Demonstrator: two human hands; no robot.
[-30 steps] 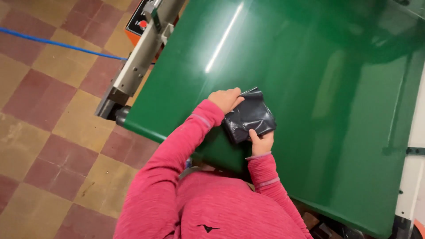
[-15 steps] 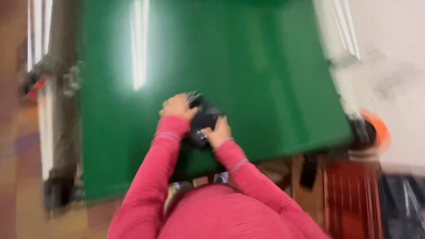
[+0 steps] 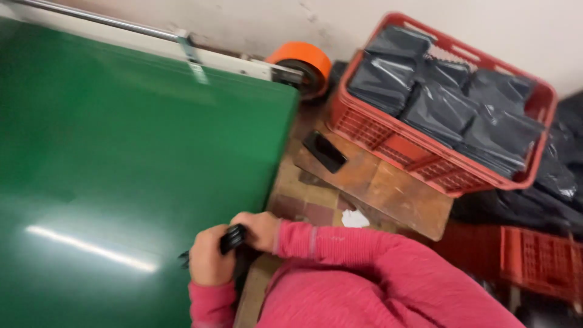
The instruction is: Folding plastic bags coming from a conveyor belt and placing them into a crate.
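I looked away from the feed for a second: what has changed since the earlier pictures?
The dark bag, earlier spread flat on the green table, is now bunched small between the left hand and right hand at the table's edge. The view swung right, bringing in a red crate of dark bags. Both hands still hold the bag.

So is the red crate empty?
No, the red crate is packed full of dark grey bags.
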